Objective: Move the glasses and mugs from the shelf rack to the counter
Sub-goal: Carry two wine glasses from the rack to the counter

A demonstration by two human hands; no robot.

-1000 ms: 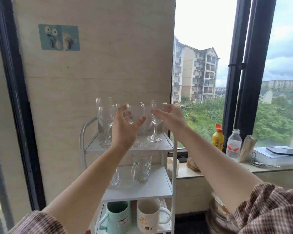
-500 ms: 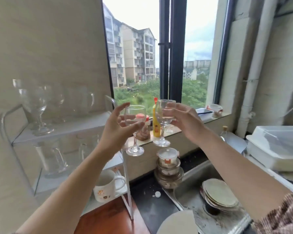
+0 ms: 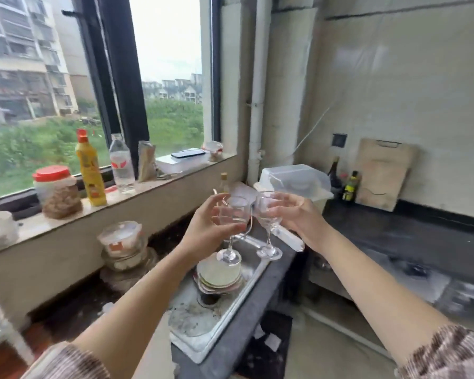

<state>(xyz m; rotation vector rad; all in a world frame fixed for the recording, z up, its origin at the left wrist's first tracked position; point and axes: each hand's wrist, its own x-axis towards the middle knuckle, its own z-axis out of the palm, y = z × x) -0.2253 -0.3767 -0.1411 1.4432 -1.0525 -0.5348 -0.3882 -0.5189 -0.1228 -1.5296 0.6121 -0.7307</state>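
Head view: the only camera I have, and the edges are blurred.
Left hand (image 3: 204,232): fingers and thumb are curled round the bowl of the left wine glass (image 3: 234,214). Its stem hangs over the sink (image 3: 185,303).
Right hand (image 3: 297,217): wraps the bowl of the right wine glass (image 3: 268,214), just beside the other glass.
Why: I judge the bowl grips steady both stems. Neither glass is set down yet.
Surface: a dark counter (image 3: 411,236) runs right of the sink, with stacked plates (image 3: 219,273) in the basin.
Room: a windowsill (image 3: 74,217) holds bottles on the left.
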